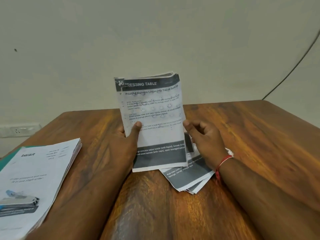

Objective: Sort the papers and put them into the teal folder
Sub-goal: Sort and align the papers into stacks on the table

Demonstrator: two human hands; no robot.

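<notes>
My left hand (pixel 123 142) grips a small stack of printed sheets (pixel 154 118) headed "DRESSING TABLE", holding it upright on the wooden table, thumb on the front. My right hand (pixel 204 141) touches the stack's right edge with loosely spread fingers and rests over a second pile of grey-banded sheets (pixel 187 177) lying flat on the table. At the left lies a thicker pile of white "blinkit" papers (pixel 34 174), and a sliver of the teal folder (pixel 4 162) shows beneath that pile's left edge.
The wooden table (pixel 251 135) stands against a pale wall. A wall socket strip (pixel 19 129) sits low on the left, and a dark cable (pixel 294 66) runs down the wall at the right. A red thread is tied round my right wrist.
</notes>
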